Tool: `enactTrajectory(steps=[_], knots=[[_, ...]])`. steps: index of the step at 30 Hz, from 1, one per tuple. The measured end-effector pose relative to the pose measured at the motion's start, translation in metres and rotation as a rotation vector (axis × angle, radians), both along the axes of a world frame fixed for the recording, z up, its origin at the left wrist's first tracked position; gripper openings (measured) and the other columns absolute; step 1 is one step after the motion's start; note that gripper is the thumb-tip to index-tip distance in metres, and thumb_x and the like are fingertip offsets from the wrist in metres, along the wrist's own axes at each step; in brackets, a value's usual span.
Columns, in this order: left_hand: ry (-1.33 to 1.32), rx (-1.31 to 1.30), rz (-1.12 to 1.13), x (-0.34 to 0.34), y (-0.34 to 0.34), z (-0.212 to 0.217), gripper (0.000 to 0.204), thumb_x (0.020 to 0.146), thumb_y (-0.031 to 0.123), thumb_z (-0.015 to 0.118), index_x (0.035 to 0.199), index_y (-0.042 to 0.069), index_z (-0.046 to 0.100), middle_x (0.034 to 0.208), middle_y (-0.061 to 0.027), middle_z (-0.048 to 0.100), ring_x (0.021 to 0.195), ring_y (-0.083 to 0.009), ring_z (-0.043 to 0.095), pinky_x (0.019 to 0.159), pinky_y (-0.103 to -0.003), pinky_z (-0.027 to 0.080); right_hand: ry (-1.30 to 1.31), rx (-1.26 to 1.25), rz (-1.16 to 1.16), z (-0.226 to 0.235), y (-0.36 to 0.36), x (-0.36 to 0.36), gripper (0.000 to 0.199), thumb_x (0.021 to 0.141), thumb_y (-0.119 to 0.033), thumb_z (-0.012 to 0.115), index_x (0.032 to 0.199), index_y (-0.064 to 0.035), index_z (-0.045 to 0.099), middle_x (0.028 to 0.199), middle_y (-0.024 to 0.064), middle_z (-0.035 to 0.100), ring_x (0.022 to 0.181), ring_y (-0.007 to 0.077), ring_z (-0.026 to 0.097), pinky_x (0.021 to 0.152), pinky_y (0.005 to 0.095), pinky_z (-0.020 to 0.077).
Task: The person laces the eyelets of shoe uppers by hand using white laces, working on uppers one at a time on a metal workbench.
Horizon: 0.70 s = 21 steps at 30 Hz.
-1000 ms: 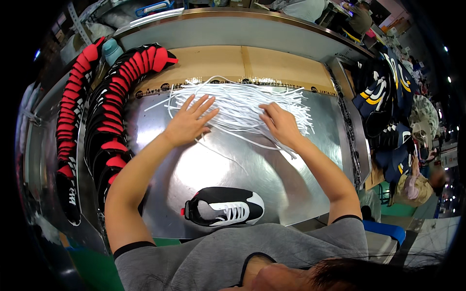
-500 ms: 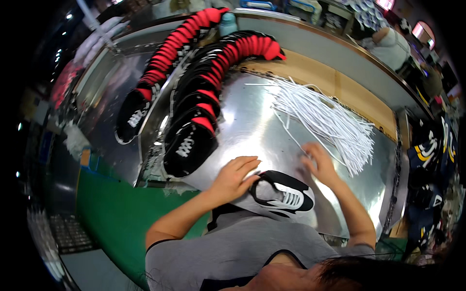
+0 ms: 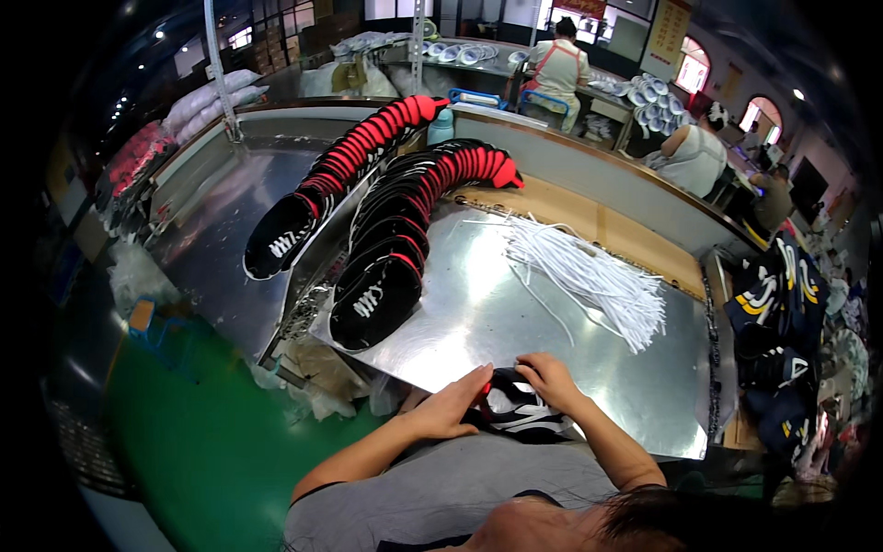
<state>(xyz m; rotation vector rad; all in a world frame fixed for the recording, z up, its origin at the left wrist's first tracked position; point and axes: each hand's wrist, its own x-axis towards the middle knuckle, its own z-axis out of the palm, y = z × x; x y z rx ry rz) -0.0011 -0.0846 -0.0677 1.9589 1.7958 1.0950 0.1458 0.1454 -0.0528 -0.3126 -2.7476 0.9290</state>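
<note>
A black and white sneaker [image 3: 522,425] with a red patch at its heel lies at the near edge of the metal table, close against my body. My left hand [image 3: 449,409] holds its heel end, fingers long against the side and thumb lower down. My right hand [image 3: 550,379] grips the upper from the far right side with bent fingers, hiding part of the lacing. Beyond my hands, a bundle of white shoelaces [image 3: 589,281] is spread on the table, one lace straying from its left side.
A curved row of nested black and red shoes [image 3: 377,299] stands on the left of the metal table [image 3: 460,340]. A second row [image 3: 285,239] lies past a divider. Cardboard [image 3: 589,216] lines the back; a blue bottle [image 3: 441,126] stands there. Dark shoes [image 3: 782,294] hang right; people work beyond.
My right hand has come back from beside the laces onto the sneaker. My left hand has closed in on its heel. The view has tilted up, showing more of the room.
</note>
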Motion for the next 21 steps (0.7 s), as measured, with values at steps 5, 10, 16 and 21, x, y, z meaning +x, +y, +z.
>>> enactTrajectory(steps=[5, 10, 16, 21], knots=[[0.05, 0.162, -0.059, -0.009, 0.02, 0.006, 0.101, 0.068, 0.008, 0.079, 0.152, 0.001, 0.023, 0.147, -0.0206, 0.042, 0.13, -0.0367, 0.047, 0.109, -0.041, 0.038, -0.132, -0.329, -0.02, 0.024, -0.018, -0.023, 0.033, 0.098, -0.028, 0.058, 0.114, 0.0, 0.066, 0.1, 0.0138, 0.071, 0.09, 0.0253, 0.067, 0.082, 0.0343, 0.0514], [-0.154, 0.487, 0.265, -0.024, 0.045, 0.053, 0.054, 0.084, 0.009, 0.07, 0.134, 0.003, 0.051, 0.124, -0.0171, 0.06, 0.108, -0.0273, 0.062, 0.092, -0.035, 0.05, -0.006, -1.044, -0.041, 0.02, -0.003, -0.061, 0.033, 0.101, -0.037, 0.054, 0.113, -0.0092, 0.066, 0.105, -0.0008, 0.064, 0.099, 0.0087, 0.057, 0.084, 0.0306, 0.0487], [0.383, 0.09, 0.647, -0.124, -0.024, 0.132, 0.042, 0.07, -0.007, 0.06, 0.109, 0.007, 0.067, 0.102, -0.0119, 0.061, 0.091, -0.036, 0.064, 0.077, -0.042, 0.052, 0.185, -0.142, -0.02, -0.008, -0.019, -0.071, 0.024, 0.096, -0.019, 0.059, 0.111, -0.0019, 0.062, 0.108, 0.0167, 0.062, 0.102, 0.0319, 0.059, 0.092, 0.0399, 0.0457], [0.861, -0.065, 0.595, -0.197, -0.01, 0.094, 0.022, 0.071, 0.001, 0.061, 0.093, 0.004, 0.064, 0.091, -0.0119, 0.055, 0.088, -0.0323, 0.057, 0.075, -0.042, 0.047, 0.331, 0.111, -0.049, -0.054, 0.002, -0.028, 0.018, 0.089, -0.01, 0.063, 0.105, -0.0036, 0.06, 0.113, 0.0129, 0.056, 0.108, 0.0329, 0.051, 0.094, 0.0411, 0.0435]])
